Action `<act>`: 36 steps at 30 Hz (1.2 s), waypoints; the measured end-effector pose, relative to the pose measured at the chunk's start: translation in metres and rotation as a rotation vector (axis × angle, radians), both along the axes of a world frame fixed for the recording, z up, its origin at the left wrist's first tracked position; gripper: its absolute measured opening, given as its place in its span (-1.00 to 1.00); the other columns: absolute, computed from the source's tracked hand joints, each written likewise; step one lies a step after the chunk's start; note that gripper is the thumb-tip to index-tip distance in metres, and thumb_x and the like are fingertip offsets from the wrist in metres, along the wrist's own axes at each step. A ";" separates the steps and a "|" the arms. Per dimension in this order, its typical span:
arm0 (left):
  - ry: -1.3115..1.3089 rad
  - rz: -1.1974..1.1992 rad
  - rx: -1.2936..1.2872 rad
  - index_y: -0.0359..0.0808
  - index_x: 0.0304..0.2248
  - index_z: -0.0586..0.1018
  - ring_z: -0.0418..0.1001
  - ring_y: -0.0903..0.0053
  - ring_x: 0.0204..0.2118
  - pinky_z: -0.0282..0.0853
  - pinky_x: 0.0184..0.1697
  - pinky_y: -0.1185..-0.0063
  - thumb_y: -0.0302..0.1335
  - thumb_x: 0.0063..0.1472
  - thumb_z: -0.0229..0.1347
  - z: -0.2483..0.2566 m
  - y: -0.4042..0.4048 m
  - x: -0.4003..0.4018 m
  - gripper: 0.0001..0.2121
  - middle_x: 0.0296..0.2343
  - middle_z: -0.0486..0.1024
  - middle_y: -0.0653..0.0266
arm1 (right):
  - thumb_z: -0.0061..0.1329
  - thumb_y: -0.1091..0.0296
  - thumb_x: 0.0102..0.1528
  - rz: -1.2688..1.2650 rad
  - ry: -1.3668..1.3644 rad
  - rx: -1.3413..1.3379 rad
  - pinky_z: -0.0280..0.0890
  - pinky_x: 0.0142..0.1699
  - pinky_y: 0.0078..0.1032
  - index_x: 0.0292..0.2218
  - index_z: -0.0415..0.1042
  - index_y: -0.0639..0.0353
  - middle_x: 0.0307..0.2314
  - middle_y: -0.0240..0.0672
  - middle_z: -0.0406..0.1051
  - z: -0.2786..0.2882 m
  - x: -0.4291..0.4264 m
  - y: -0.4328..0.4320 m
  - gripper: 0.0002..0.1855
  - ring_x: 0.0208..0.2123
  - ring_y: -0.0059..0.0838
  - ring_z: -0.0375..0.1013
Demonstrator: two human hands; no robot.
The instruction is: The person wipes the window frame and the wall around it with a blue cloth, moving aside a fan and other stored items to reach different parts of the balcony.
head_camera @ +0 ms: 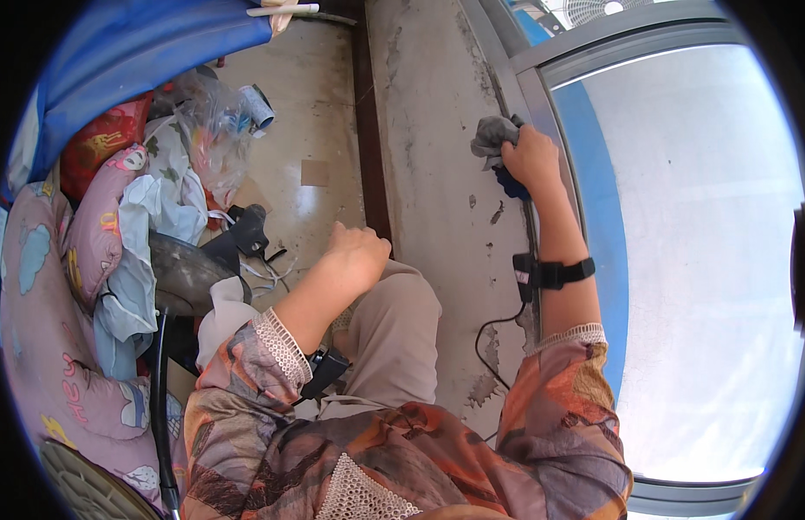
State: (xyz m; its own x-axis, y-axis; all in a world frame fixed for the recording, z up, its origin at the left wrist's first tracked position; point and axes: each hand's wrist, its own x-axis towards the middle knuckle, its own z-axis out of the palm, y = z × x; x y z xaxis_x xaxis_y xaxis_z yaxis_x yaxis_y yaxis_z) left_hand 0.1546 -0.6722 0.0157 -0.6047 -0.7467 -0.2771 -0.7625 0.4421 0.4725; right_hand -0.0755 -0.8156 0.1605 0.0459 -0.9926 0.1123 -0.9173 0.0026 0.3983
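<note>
My right hand [535, 156] grips a crumpled grey cloth [493, 138] beside the metal window frame [558, 143]. A dark blue piece of cloth [511, 184] shows just below that hand, against the edge of the pale, peeling wall [435, 130]. My left hand [360, 257] is above my bent knee [402, 312], back of the hand upwards and fingers curled under. Its fingertips and palm are hidden, and nothing shows in it. A black strap with a small device [552, 273] circles my right forearm, and a thin cable [481, 338] runs down from it.
On the left lie pink patterned bedding [44, 312], a red bag [103, 143], clear plastic bags [214, 130] and a black object with straps [243, 234]. Blue fabric [149, 52] hangs at upper left. A dark brown baseboard [371, 130] borders the tiled floor [311, 130].
</note>
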 end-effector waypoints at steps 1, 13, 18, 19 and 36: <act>0.003 0.000 -0.002 -0.26 -0.21 0.50 0.42 0.21 -0.11 0.17 0.03 0.15 -0.33 0.06 0.17 0.001 0.001 0.000 -0.70 -0.26 0.46 0.09 | -0.02 0.20 -0.07 0.044 -0.061 -0.097 0.34 -0.17 -0.17 -0.39 0.40 0.31 -0.41 0.03 0.46 -0.008 -0.004 0.004 -0.68 -0.31 0.00 0.46; -0.095 0.061 0.078 -0.26 -0.03 0.39 0.40 0.23 -0.08 0.11 0.08 0.17 -0.31 0.09 0.14 -0.003 0.000 0.016 -0.55 -0.18 0.42 0.08 | -0.12 0.25 0.01 0.120 -0.116 -0.335 0.37 -0.14 -0.25 -0.39 0.46 0.26 -0.33 0.01 0.47 -0.031 0.040 -0.200 -0.75 -0.26 -0.03 0.48; -0.159 0.113 0.100 -0.25 0.02 0.37 0.41 0.26 -0.09 0.10 0.10 0.15 -0.37 0.09 0.10 -0.014 -0.002 0.021 -0.53 -0.17 0.42 0.10 | -0.13 0.24 0.04 0.011 -0.125 -0.259 0.33 -0.05 -0.31 -0.24 0.51 0.18 -0.20 -0.03 0.44 -0.023 0.066 -0.276 -0.68 -0.12 -0.09 0.43; -0.168 0.113 0.072 -0.24 0.01 0.38 0.41 0.26 -0.09 0.11 0.09 0.15 -0.38 0.08 0.10 -0.014 -0.003 0.020 -0.54 -0.17 0.43 0.11 | -0.12 0.22 0.04 0.001 -0.130 -0.265 0.32 -0.04 -0.31 -0.23 0.51 0.20 -0.20 -0.03 0.44 -0.021 0.065 -0.288 -0.67 -0.11 -0.10 0.42; 0.001 0.108 0.065 -0.27 -0.21 0.50 0.44 0.22 -0.11 0.18 0.02 0.14 -0.32 0.05 0.18 -0.003 -0.014 0.011 -0.68 -0.24 0.48 0.09 | -0.08 0.17 -0.05 0.089 0.016 -0.024 0.32 -0.11 -0.17 -0.36 0.46 0.35 -0.39 0.10 0.45 -0.006 0.003 -0.065 -0.63 -0.26 0.07 0.44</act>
State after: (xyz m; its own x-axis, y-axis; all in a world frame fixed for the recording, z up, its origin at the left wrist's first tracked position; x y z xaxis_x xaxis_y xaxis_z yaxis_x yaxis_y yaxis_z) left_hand 0.1656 -0.6866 0.0125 -0.5219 -0.7879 -0.3269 -0.8036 0.3257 0.4981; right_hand -0.0720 -0.8810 0.1541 0.1360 -0.9815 0.1348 -0.9078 -0.0689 0.4136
